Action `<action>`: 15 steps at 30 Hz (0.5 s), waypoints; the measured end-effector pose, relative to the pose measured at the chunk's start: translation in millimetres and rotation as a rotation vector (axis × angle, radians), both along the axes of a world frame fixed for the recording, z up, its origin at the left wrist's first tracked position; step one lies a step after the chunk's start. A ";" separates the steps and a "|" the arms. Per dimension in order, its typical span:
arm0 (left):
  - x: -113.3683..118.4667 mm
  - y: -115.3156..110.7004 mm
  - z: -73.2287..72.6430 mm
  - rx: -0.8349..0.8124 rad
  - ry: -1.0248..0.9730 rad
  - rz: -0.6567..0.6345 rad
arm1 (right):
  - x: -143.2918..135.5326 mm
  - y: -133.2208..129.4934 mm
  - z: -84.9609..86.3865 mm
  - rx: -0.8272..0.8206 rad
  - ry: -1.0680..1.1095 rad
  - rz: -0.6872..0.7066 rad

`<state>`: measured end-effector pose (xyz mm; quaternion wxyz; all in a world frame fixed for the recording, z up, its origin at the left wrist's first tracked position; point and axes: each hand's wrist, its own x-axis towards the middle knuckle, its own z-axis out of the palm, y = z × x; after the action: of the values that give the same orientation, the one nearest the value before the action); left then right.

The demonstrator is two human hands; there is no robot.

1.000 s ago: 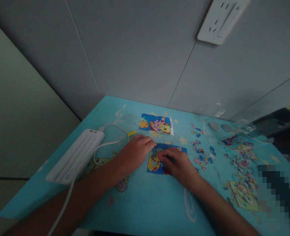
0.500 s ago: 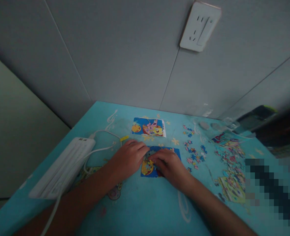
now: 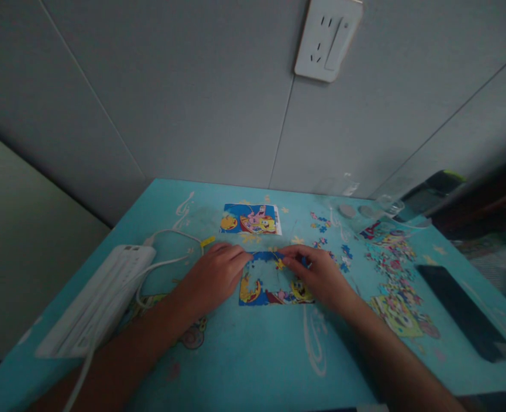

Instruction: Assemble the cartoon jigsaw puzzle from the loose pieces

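The left hand rests at the upper left corner of the partly assembled puzzle, fingers together and bent; whether it has hold of anything cannot be told. The right hand is at the puzzle's upper right, thumb and forefinger nearly closed around what looks like a small yellow piece, though the view is dim. The puzzle lies flat on the blue desk, its middle open. Beyond it lies the reference picture; loose pieces are scattered to the right, and a white power strip sits to the left.
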<state>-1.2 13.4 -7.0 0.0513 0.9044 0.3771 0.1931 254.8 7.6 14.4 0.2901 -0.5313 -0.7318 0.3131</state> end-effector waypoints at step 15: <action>3.5 -4.2 -1.3 -0.092 -0.167 -0.067 | -8.3 -8.1 -12.3 -0.166 0.238 0.104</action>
<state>2.2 9.3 -8.3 0.1307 0.8940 0.3494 0.2483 246.5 -0.6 2.1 0.3132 -0.4738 -0.6903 0.4482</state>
